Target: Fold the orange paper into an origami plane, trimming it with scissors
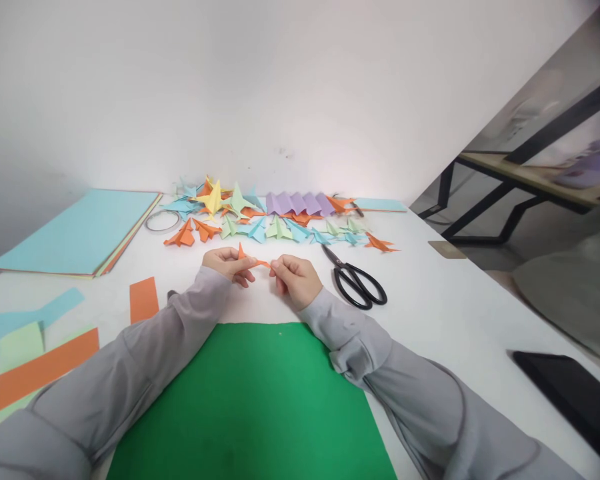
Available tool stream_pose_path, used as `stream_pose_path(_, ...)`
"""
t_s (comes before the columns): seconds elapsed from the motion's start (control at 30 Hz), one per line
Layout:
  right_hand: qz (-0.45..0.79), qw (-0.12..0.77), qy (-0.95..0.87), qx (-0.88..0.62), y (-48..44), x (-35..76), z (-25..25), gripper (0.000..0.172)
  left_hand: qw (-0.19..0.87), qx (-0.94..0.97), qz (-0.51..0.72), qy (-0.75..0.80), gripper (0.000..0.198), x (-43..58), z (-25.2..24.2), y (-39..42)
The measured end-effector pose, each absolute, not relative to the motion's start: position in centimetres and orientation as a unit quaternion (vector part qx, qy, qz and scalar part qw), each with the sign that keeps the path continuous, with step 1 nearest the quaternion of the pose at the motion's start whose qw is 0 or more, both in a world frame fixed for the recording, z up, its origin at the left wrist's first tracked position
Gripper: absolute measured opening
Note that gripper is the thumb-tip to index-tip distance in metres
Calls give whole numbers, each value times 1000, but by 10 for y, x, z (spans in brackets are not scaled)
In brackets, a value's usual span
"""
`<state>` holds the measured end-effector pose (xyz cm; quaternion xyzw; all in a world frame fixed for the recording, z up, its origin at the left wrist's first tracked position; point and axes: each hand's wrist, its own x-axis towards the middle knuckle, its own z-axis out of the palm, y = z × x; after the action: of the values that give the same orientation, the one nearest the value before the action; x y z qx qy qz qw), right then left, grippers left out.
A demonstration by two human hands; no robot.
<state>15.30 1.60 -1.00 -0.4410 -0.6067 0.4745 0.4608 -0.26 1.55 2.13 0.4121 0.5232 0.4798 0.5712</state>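
Note:
A small folded orange paper piece (262, 263) is held between my two hands, above the far edge of a green sheet (255, 400). My left hand (230, 265) is closed on its left part, where an orange point sticks up past the fingers. My right hand (296, 277) pinches its right end between thumb and finger. Beyond the hands lie rows of folded paper shapes, among them an orange one (181, 235), a green one (279, 229) and a purple pleated strip (300, 204).
Black-handled scissors (360, 283) lie right of my right hand. Stacked coloured sheets (80, 230) and a ring-shaped coil (163, 221) sit at the back left. Cut strips, one orange (144, 300), lie at left. A black tablet-like object (570, 393) rests at the right edge.

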Motion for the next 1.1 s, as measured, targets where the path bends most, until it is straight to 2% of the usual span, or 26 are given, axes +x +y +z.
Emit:
stream_pose_path(0.27,543,507,-518,-424,18,152,-10,37,578,401,478,527,23,-6,23,17)
stream_pose_path(0.47,577,481,-526,-398,17,149,-12,41,573,471,439,508,32,-5,19,16)
stream_pose_path(0.67,508,430,-628,-402,13,149,-7,42,581,500,412,493,33,-4,13,17)
stream_pose_path(0.97,524,468,-602,-379,18,152,-13,41,566,470,470,488,39,-1,13,16)
stream_pose_path(1.1,514,455,-613,-390,16,151,-11,43,568,473,462,490,38,-3,15,15)
